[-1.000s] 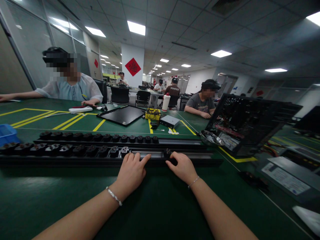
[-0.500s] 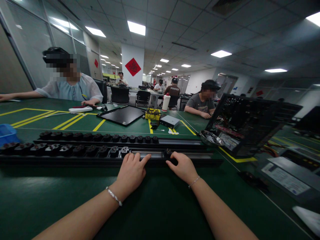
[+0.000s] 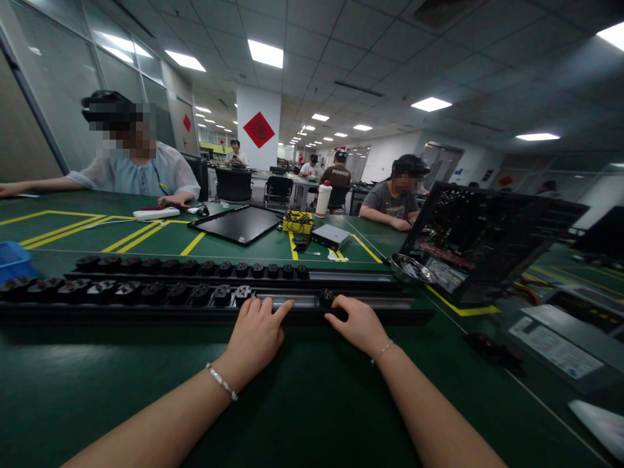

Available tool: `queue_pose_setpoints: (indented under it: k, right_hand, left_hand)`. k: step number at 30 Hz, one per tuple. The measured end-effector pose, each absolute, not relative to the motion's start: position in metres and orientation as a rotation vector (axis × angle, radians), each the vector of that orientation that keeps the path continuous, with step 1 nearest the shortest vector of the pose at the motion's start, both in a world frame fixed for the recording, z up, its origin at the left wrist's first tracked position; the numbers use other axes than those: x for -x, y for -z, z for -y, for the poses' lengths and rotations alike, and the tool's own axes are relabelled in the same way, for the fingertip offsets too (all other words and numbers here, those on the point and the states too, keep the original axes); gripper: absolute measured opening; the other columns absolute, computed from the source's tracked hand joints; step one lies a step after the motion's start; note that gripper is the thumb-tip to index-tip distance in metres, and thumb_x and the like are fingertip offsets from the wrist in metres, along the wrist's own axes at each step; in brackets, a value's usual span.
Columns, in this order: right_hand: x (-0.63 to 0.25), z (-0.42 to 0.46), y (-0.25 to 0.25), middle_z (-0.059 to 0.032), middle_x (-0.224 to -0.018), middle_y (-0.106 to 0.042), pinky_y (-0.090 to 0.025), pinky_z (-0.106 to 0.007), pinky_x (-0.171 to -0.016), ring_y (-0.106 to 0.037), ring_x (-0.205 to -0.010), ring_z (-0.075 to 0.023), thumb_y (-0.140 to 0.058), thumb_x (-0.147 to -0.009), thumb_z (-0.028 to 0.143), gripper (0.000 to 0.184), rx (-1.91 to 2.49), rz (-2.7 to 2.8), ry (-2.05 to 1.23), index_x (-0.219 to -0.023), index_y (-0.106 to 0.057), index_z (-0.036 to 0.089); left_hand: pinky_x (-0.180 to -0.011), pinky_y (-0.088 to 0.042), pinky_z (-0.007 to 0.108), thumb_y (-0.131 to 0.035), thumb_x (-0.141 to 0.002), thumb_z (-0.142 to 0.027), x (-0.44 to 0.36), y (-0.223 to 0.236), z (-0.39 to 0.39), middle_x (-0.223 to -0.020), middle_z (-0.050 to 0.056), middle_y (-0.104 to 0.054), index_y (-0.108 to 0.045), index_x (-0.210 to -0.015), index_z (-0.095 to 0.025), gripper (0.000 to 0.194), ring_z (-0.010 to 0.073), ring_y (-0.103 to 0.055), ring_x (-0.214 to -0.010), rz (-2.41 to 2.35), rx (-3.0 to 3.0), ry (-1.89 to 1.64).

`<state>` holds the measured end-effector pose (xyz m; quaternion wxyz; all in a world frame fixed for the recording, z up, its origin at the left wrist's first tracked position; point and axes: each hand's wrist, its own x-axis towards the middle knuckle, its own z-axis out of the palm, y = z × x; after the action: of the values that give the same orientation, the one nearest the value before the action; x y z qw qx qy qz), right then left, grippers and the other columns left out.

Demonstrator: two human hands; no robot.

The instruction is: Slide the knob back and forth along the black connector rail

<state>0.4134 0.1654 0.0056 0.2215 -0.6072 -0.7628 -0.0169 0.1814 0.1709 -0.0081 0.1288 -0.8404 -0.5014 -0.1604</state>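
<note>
Across the table in front of me lies a long black rail [image 3: 302, 318] with a grey metal channel and a row of round black socket-like modules [image 3: 178, 294] along its left part. My left hand [image 3: 258, 335] rests on the rail's front edge, fingers extended and thumb pointing right, close to a module with a silvery top [image 3: 242, 295]. Farther right, the thumb and forefinger of my right hand [image 3: 359, 325] grip a single black socket-like module [image 3: 325, 299] sitting on the channel. A second rail [image 3: 351, 277] with similar modules lies just behind.
An open computer case [image 3: 487, 240] and a power supply [image 3: 560, 344] stand at the right, near a metal bowl [image 3: 412, 268]. Behind the rails lie a dark screen panel [image 3: 238, 225], a yellow basket [image 3: 298, 222] and a grey drive [image 3: 331, 236]. A blue bin [image 3: 17, 260] is at left; co-workers sit opposite.
Hardly anything differs. My right wrist has shifted slightly right and its fingers keep their place at the black module; my left hand stays still.
</note>
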Motion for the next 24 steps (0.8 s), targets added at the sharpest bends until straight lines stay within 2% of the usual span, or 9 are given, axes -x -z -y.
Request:
queue_pose_setpoints:
  k: [24]
  right_hand:
    - [-0.4166,-0.1645,-0.0102,0.0005,-0.081,-0.066,-0.04,-0.027,-0.069,-0.06,-0.077,-0.0167,-0.06,-0.078,0.03,0.007,1.716,2.108,-0.007,-0.081,-0.058,0.024]
  left_hand:
    - [-0.089,-0.031,0.04,-0.049,-0.079,-0.021,-0.1812,0.0085,-0.1706,-0.094,0.007,-0.055,-0.046,-0.129,-0.032,0.051,0.0241,-0.048,-0.092,1.458,2.435,0.469]
